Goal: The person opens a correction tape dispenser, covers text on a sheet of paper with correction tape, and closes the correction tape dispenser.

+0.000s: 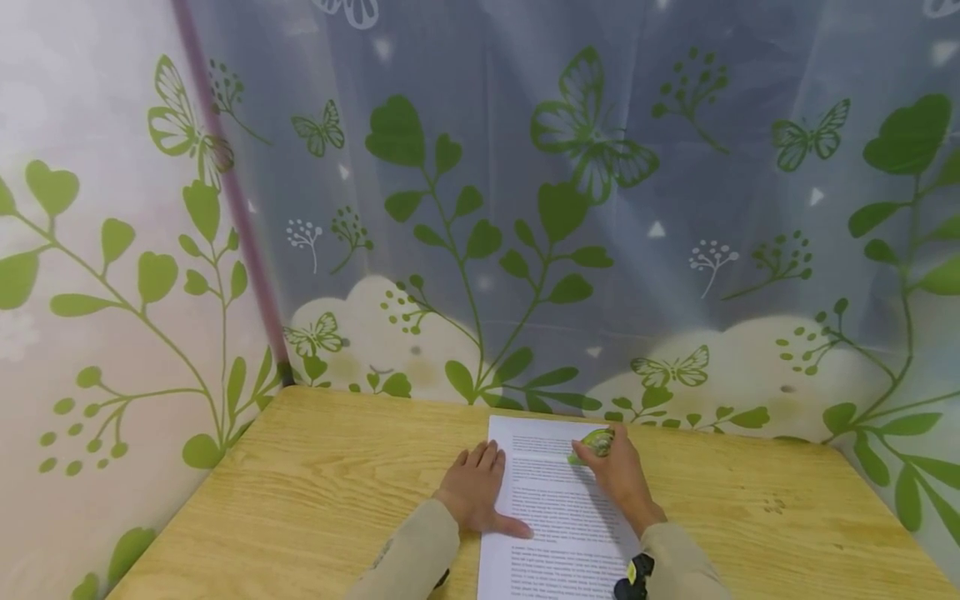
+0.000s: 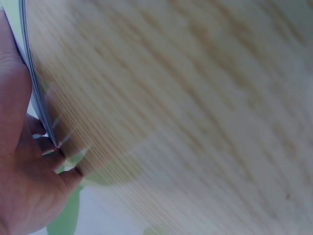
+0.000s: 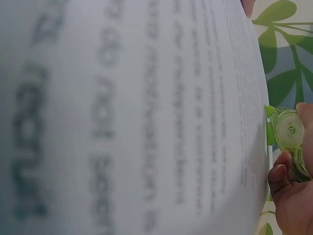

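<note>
A printed sheet of paper (image 1: 558, 554) lies on the wooden table, covered in lines of text. My left hand (image 1: 474, 492) rests over its left edge with the fingers extended and the thumb stretched across the page. A green see-through correction tape (image 1: 597, 442) is in my right hand (image 1: 626, 475), gripped between thumb and fingers near the top right of the sheet. In the right wrist view, the round reel of the correction tape (image 3: 288, 129) shows, its green tip at the paper's surface. Whether the tip touches cannot be told.
The wood-grain table (image 1: 360, 467) extends to both sides of the paper. Behind it hangs a grey-blue curtain (image 1: 480, 250) with green leaves and butterflies. A paler printed curtain (image 1: 112, 250) stands along the left side.
</note>
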`<action>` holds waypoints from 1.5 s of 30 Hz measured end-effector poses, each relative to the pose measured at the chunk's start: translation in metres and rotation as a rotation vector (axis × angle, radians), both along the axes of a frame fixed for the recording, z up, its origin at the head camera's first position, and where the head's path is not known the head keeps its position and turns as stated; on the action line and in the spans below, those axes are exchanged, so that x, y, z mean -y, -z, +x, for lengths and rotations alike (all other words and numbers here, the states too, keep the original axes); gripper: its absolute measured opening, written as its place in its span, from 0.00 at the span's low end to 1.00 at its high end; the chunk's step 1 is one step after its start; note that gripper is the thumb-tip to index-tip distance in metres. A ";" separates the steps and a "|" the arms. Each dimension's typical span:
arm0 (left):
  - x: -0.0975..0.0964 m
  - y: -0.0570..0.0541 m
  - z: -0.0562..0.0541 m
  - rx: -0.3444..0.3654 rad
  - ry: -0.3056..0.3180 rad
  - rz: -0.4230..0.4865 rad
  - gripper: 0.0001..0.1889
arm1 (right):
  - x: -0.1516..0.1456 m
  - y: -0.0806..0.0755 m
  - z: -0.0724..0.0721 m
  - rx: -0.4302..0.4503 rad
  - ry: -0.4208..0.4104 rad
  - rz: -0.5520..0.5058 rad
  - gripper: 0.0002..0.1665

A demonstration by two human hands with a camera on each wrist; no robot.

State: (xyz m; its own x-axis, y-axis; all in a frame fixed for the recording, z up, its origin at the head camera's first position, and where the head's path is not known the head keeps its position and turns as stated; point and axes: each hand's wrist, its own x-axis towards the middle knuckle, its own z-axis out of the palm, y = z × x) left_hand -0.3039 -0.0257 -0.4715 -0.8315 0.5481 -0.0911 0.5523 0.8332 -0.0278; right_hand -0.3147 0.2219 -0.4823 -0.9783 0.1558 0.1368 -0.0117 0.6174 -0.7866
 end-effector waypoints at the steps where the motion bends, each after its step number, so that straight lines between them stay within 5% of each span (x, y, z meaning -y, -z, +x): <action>1: 0.000 -0.001 0.000 -0.001 -0.001 0.005 0.65 | 0.000 0.000 0.000 0.001 0.001 0.001 0.40; 24: 0.000 -0.006 0.005 0.005 -0.003 -0.008 0.64 | -0.015 -0.006 0.002 0.050 -0.009 -0.003 0.40; 37: 0.002 0.011 -0.006 -0.005 0.017 0.014 0.66 | -0.024 -0.003 0.004 0.059 -0.007 -0.020 0.44; 45: 0.002 0.005 0.000 -0.002 0.018 0.025 0.65 | -0.028 -0.004 0.006 0.059 0.010 0.011 0.41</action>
